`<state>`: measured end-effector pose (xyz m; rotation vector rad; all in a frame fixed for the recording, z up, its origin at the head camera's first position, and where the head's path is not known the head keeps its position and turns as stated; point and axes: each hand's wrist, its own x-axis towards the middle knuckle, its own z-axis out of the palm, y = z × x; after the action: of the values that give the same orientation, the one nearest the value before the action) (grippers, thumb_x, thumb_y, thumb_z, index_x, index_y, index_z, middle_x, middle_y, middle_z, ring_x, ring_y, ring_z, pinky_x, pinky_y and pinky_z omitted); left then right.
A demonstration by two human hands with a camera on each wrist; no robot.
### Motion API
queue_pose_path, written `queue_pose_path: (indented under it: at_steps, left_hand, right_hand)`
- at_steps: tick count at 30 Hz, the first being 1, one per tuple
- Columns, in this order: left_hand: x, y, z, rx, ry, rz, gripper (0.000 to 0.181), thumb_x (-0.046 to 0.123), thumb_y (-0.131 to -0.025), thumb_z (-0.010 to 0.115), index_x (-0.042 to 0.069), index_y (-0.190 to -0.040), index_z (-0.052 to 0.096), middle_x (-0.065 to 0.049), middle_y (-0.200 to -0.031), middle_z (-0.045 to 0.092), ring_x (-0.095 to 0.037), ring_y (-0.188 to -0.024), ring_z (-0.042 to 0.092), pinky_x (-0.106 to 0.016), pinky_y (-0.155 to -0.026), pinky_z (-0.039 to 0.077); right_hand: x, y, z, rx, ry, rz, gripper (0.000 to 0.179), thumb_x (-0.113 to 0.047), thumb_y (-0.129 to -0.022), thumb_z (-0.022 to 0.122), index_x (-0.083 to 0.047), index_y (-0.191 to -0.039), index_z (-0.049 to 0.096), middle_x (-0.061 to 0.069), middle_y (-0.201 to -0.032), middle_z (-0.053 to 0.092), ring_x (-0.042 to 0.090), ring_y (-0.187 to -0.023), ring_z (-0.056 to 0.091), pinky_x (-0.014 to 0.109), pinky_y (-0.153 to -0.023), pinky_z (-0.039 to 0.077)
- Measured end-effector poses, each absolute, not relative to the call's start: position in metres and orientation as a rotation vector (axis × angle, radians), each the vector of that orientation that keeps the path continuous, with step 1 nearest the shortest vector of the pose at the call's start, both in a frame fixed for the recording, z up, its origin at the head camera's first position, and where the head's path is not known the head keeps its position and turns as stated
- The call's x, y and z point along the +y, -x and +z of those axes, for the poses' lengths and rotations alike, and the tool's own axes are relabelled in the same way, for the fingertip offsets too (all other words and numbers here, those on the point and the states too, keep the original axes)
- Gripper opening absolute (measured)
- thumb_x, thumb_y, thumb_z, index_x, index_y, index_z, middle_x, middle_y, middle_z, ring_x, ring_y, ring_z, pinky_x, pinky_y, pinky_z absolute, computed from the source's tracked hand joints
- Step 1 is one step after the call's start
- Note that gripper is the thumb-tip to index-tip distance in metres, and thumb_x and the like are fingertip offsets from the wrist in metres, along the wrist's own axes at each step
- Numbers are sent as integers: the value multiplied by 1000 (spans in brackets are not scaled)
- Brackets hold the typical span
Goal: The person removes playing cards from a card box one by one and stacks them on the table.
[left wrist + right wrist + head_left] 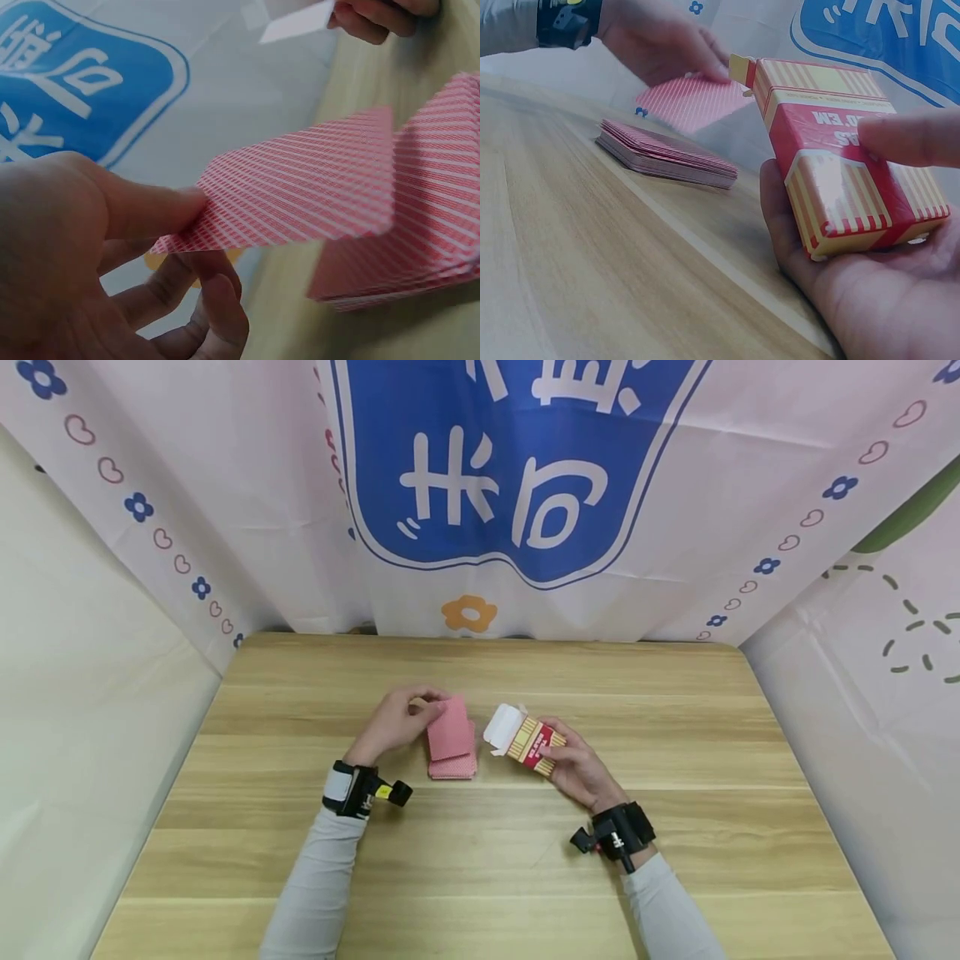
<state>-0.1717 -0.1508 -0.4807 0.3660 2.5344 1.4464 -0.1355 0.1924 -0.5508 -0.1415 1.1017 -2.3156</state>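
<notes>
Between thumb and fingers, my left hand (399,720) pinches a red-and-white patterned playing card (300,180) by one end. The card is raised and tilted above a deck of playing cards (664,159), which lies face down on the table in a slightly uneven stack. Off to the deck's right, my right hand (583,770) grips a red and yellow striped card box (534,745), thumb across its front. The box's white top flap (504,727) stands open toward the deck. Whether anything is inside the box cannot be seen.
The deck sits on a wood-grain table (480,877). A printed cloth (300,568) with a blue sign hangs behind the table's far edge, and pale cloth walls stand at both sides. Each wrist carries a black strap with a small camera.
</notes>
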Motion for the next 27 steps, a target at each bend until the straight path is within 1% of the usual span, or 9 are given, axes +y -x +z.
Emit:
queue_pose_path:
  at_steps: [3,7,10,13,19,27]
  left_hand:
    - [-150,175,-492,2531,-376,1373,25,25,-108,65,12,-127,75,-14,-134,71,-30,-111,72,-39,-90,58]
    - [-148,178,-501,2551,-398,1316,22,24,-107,67,14,-124,77,-11,-113,74,-22,-92,66,-31,-76,53]
    - [-145,178,-504,2574,-404,1288,20,22,-106,69,15,-122,78,-8,-104,72,-18,-84,60,-29,-71,49]
    - [-142,177,-505,2611,-411,1245,19,20,-104,71,15,-120,78,-6,-106,72,-17,-86,60,-30,-72,49]
    - [-135,175,-507,2672,-397,1159,16,18,-103,73,13,-116,80,-6,-104,68,-21,-88,57,-34,-74,48]
    - [-131,176,-513,2693,-381,1073,17,20,-103,73,14,-117,80,-4,-107,68,-21,-94,59,-34,-80,50]
  right_hand:
    - [193,136,-551,1106,140,-2315,50,14,-102,41,-17,-138,55,12,-150,45,24,-129,62,36,-106,56]
    - [193,135,-550,1107,136,-2315,51,15,-102,40,-17,-139,56,12,-150,46,24,-129,62,36,-105,57]
    - [193,135,-550,1110,128,-2315,51,15,-102,41,-18,-138,57,12,-150,45,24,-129,61,35,-105,57]
    - [193,134,-549,1113,125,-2315,51,15,-101,42,-18,-137,57,11,-150,45,24,-129,61,35,-105,56]
    - [192,135,-549,1115,119,-2310,52,15,-101,41,-18,-136,58,12,-150,45,25,-129,61,36,-105,56]
    - [191,134,-548,1159,137,-2310,52,14,-101,43,-19,-139,56,12,-150,43,24,-127,61,34,-104,57]
